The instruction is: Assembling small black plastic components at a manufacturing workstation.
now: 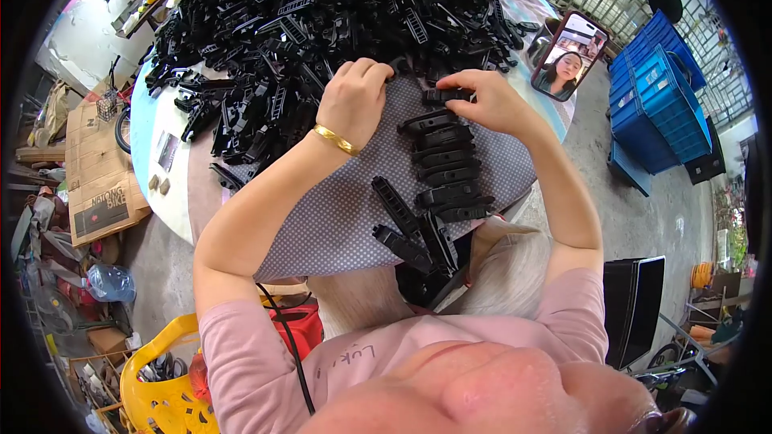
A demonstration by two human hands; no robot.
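My right hand (494, 102) pinches a black plastic part (438, 97) between thumb and fingers, just past the far end of a row of similar parts (447, 157). The parts in that row lie side by side on the grey patterned cloth (322, 225). My left hand (354, 100), with a gold bracelet (336, 140) at its wrist, is curled at the near edge of a large heap of black plastic parts (322, 24). Its fingertips close on a dark piece (398, 67), mostly hidden. Several loose parts (396, 207) lie near the table's front edge.
A phone (570, 56) showing a person on its screen stands at the table's right edge. Blue crates (655, 112) are stacked on the floor beyond. To the left are a flattened cardboard box (100, 177) and a yellow chair (153, 378). A black cable (288, 337) hangs beside my left arm.
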